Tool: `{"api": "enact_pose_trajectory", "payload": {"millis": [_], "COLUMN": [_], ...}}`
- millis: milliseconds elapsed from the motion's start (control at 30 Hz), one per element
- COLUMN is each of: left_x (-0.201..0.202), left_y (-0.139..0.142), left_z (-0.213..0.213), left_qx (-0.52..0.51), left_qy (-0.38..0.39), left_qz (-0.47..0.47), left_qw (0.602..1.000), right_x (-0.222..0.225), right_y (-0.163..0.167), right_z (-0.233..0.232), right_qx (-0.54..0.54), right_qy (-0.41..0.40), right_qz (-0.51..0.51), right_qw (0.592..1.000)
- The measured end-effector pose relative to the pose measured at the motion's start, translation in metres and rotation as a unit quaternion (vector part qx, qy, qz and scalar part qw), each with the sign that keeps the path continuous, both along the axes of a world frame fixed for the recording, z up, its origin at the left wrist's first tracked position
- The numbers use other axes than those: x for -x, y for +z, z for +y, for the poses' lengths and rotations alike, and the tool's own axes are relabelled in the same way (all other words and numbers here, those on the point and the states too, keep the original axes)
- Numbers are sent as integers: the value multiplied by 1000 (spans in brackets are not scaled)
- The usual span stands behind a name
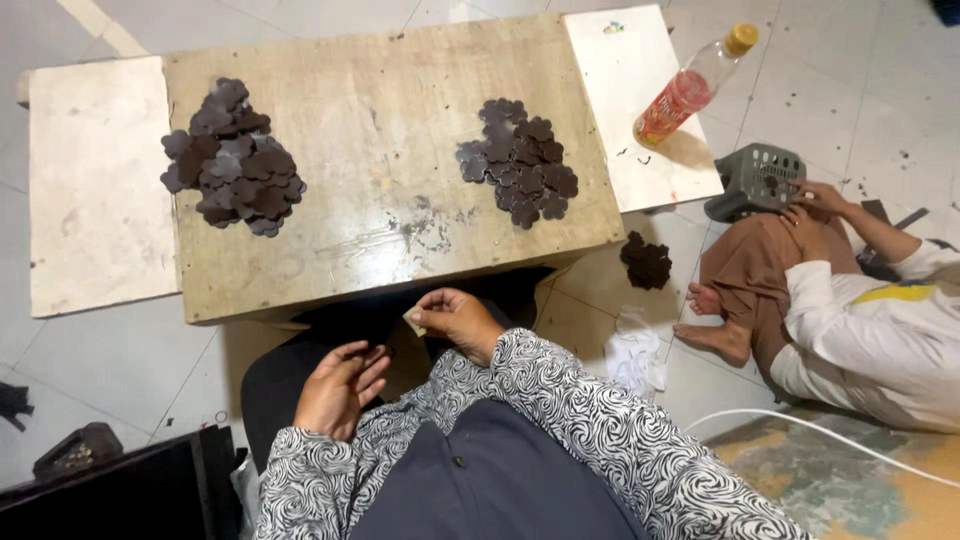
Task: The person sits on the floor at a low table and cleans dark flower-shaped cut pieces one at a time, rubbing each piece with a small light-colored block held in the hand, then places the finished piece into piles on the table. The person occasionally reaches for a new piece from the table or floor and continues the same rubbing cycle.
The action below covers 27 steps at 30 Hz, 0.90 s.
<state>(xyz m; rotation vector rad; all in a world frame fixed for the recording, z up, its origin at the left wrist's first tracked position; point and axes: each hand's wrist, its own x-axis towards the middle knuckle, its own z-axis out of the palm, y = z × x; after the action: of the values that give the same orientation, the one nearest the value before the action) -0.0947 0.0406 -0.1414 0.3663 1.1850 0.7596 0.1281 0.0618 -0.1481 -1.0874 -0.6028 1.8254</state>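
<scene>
My right hand [458, 322] is closed on a small pale greenish block [414, 321], held in my lap just below the front edge of the low wooden table [380, 150]. My left hand [340, 388] rests beside it with fingers spread, and a dark flower-shaped piece [376, 352] sits at its fingertips; whether it is gripped I cannot tell. On the table lie two heaps of dark brown flower-shaped cutouts, one on the left [234, 160] and one on the right [520, 162].
Pale boards flank the table left [95, 190] and right [640, 110]; a bottle of red liquid [690, 88] lies on the right one. Another person [850, 310] sits on the floor at right, a hand on a grey basket [757, 180]. More cutouts [647, 262] and a white cable [830, 435] are on the floor.
</scene>
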Motion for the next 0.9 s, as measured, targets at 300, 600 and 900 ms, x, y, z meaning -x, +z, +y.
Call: {"api": "enact_pose_trajectory", "payload": {"millis": [300,600,900], "left_x": [11,9,9], "left_y": [2,1,2], "left_z": [3,3,0], "left_qx": [1,10,7], "left_qy": [33,37,25], "left_qz": [-54,-23,-9], "left_qw": [998,999,1000], "right_x": [4,4,4], "right_y": [1,1,3], "right_z": [3,4,2], "right_qx": [9,26,29], "right_qy": [5,5,8], "right_qz": [-28,-39,-42], "right_qw": [1000,999,999]}}
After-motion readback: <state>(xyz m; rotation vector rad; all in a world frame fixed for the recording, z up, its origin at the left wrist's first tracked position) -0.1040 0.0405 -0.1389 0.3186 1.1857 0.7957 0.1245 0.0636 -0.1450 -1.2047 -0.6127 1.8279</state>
